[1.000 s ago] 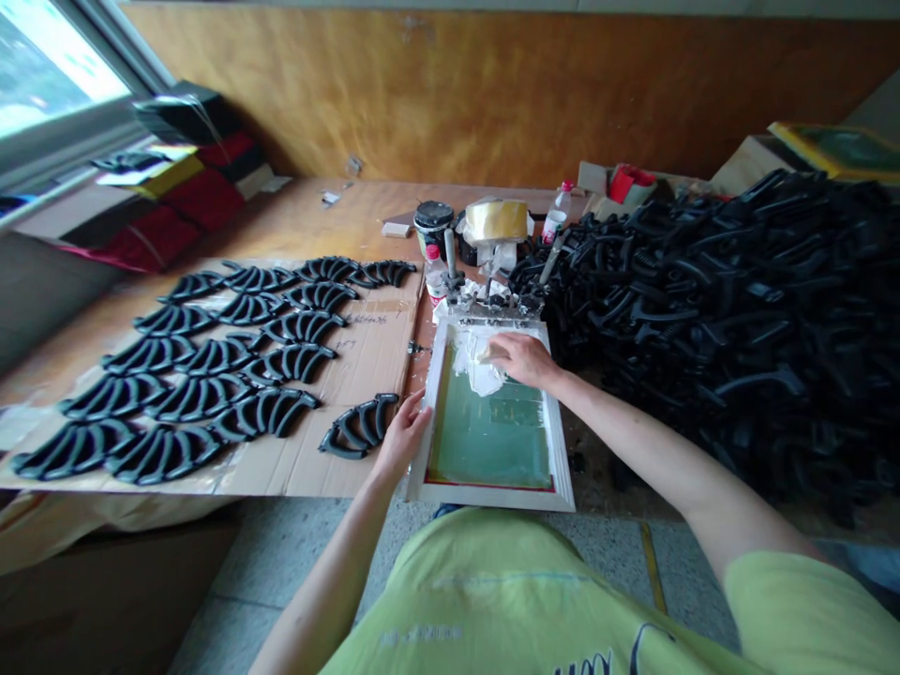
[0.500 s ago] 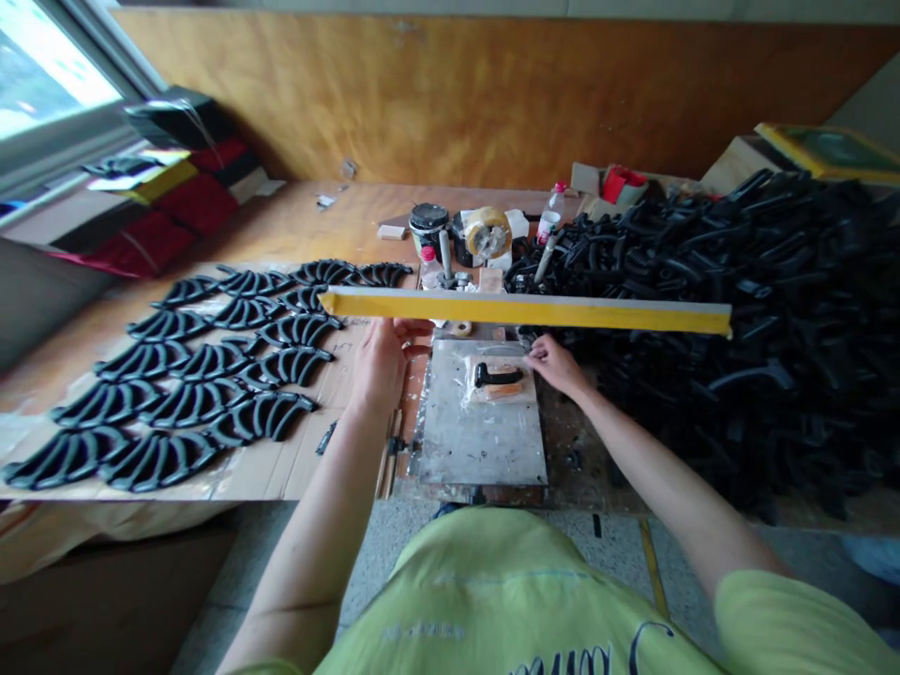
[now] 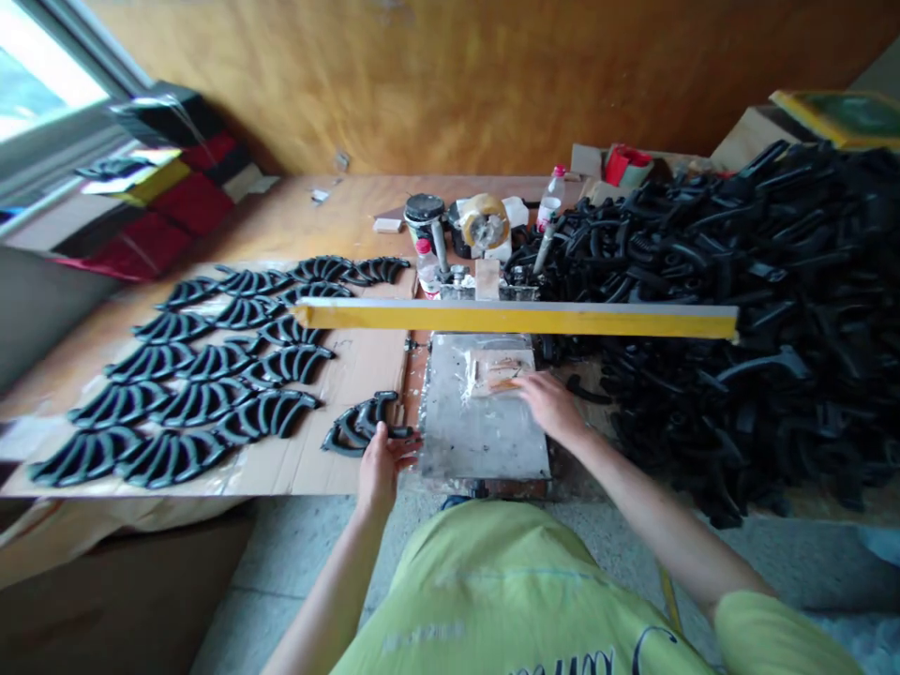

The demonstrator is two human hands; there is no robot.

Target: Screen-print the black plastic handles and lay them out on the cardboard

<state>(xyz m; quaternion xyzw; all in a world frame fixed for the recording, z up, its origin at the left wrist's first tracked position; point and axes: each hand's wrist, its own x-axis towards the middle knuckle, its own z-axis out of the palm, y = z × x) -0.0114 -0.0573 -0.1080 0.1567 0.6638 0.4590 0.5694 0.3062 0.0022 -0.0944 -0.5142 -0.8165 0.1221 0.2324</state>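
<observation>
My left hand (image 3: 380,467) is closed on a black curved handle (image 3: 389,431) at the right edge of the cardboard (image 3: 344,375). Several like handles (image 3: 344,433) lie grouped just beyond its thumb. My right hand (image 3: 552,405) reaches over a grey metal plate (image 3: 478,445). Its fingertips are drawn together at the near right side of a pale block (image 3: 485,368) fixed on the plate; what they hold, if anything, is too small to make out. A long yellow bar (image 3: 520,321) spans above the plate's far edge.
Fans of black handles (image 3: 175,459) cover the cardboard on the left. A large heap of black parts (image 3: 738,375) fills the right. Behind the bar stand a tub (image 3: 425,214), a tape roll (image 3: 485,225) and bottles (image 3: 552,199). Stacked boxes (image 3: 189,187) sit by the window.
The black handle on the block is gone from there. My left hand has moved from the bar down to the cardboard with a handle; my right hand has come in over the block.
</observation>
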